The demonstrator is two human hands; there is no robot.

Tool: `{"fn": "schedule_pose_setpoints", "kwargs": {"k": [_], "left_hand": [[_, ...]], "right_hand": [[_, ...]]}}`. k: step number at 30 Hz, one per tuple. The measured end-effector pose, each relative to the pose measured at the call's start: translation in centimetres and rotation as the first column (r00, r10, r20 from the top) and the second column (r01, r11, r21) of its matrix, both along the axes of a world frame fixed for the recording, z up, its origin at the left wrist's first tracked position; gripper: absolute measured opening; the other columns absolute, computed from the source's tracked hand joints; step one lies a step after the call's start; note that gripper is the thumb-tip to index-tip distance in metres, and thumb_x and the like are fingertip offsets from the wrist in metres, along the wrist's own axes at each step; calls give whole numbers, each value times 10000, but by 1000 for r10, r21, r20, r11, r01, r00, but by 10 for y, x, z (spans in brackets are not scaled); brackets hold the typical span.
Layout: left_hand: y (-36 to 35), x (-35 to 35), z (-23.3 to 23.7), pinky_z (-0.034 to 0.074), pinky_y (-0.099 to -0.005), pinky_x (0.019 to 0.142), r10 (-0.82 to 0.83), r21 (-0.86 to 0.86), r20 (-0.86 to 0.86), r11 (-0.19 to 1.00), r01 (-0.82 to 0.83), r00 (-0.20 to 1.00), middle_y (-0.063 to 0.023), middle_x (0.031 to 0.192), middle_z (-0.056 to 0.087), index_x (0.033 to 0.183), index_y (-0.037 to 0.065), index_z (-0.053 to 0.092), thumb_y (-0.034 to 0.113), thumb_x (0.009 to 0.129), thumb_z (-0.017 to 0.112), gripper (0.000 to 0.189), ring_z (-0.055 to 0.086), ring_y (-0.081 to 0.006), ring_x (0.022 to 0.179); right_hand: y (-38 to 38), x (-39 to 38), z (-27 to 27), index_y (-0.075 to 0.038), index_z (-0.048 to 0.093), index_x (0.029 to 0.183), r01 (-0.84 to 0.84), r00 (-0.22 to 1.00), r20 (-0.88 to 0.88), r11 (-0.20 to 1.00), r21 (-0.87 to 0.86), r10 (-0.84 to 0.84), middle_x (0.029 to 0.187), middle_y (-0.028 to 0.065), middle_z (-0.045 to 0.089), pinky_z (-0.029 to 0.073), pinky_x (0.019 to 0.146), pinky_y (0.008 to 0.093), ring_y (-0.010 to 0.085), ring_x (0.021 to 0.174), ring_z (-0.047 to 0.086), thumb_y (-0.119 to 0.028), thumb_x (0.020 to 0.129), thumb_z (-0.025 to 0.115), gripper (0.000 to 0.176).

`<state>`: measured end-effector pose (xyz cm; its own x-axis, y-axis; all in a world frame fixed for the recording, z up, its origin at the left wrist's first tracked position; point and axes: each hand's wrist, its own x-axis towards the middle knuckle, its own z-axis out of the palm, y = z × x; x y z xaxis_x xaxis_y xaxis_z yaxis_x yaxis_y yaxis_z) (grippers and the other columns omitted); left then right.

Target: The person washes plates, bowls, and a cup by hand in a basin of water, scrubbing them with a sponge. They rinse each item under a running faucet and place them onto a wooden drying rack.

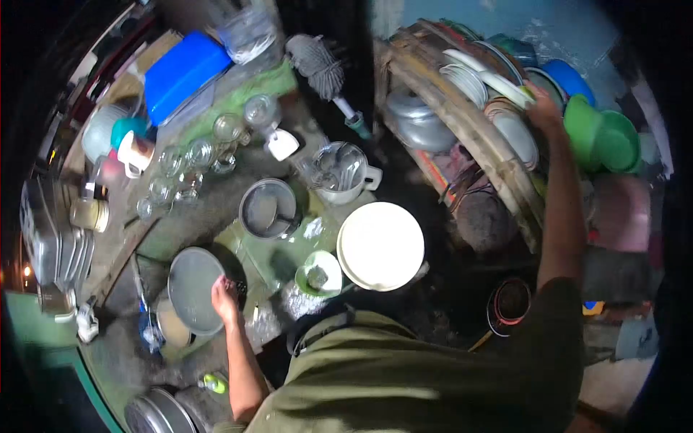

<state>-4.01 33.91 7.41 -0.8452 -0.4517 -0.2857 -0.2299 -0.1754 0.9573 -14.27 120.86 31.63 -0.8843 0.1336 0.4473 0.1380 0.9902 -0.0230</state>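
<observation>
My right hand (545, 110) reaches out to the wooden rack at the upper right, its fingers closed on the end of a long white dish (492, 78). The dish lies over upright plates (465, 85) and beside more plates (514, 136). My left hand (224, 297) is closed, at the right edge of a round grey basin (195, 289). Something small and dark shows beside its fingers, too small to make out. Right of it stand a green bowl (318, 274) with something in it and a white round bucket (382, 245).
Glass cups (201, 151), a blue tub (184, 76) and a white mug (135, 153) stand at the upper left. A grey pan (268, 208) and a white jug of cutlery (341, 172) are in the middle. Green basins (599, 137) are at the right.
</observation>
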Motion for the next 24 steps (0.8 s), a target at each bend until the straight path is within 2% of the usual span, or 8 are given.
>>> {"fn": "schedule_pose_setpoints", "kwargs": {"k": [2,4,7,11,12,13,18,24], "left_hand": [[41,-7,19,453,-222,702,-82,-77,-27,994,80,996,-2,903,620,1114,31,621,234,969,568,255,544,-76,767],[71,-16,22,466,-232,712,-364,-303,-28,890,339,931,-12,928,633,1133,26,614,255,973,568,283,564,-82,787],[151,-24,42,495,-265,726,-599,-346,30,745,570,800,-45,922,669,1135,15,615,246,950,591,297,619,-120,821],[241,-48,75,530,-371,787,-756,-513,403,279,812,515,-188,914,695,1109,11,625,329,796,715,455,685,-285,868],[253,-55,59,528,-399,805,-764,-531,473,150,834,439,-217,925,685,1099,14,628,337,759,727,478,679,-335,891],[260,-59,40,524,-414,815,-748,-611,471,106,784,468,-232,911,679,1045,1,638,281,746,693,414,664,-372,902],[267,-69,49,522,-442,808,-742,-623,538,-30,782,401,-229,911,675,996,2,631,202,719,675,345,650,-391,903],[257,-68,93,521,-521,742,-829,-688,395,19,725,397,-296,818,641,1072,-56,517,207,795,603,392,644,-445,817]], "right_hand": [[-1,-10,-13,-78,531,1302,-87,994,67,996,-27,89,1156,228,606,442,967,477,401,1126,552,-193,864,548,453],[-34,-1,4,-88,556,1272,331,918,191,936,117,-349,1155,218,609,456,944,492,396,1090,577,-250,886,543,419],[-94,24,-15,-104,629,1096,193,971,-173,971,139,-168,1069,170,655,489,841,506,409,951,623,-292,905,525,287],[-259,94,-104,-39,630,889,72,980,190,768,-637,65,889,205,659,493,745,449,387,863,637,-260,830,637,228],[-294,111,-120,-42,634,877,284,893,449,800,-529,-20,891,199,664,498,741,448,380,852,641,-271,834,630,233],[-305,126,-164,-46,634,903,214,918,398,834,-509,7,924,194,663,503,746,468,397,876,633,-287,839,634,250],[-366,171,-244,-50,486,1228,267,953,278,758,-596,-117,1048,309,588,446,883,530,476,1022,552,-358,954,458,413],[-344,182,-300,-2,517,1184,60,992,127,872,-486,2,1013,257,596,459,856,492,438,986,562,-239,990,381,335]]}}
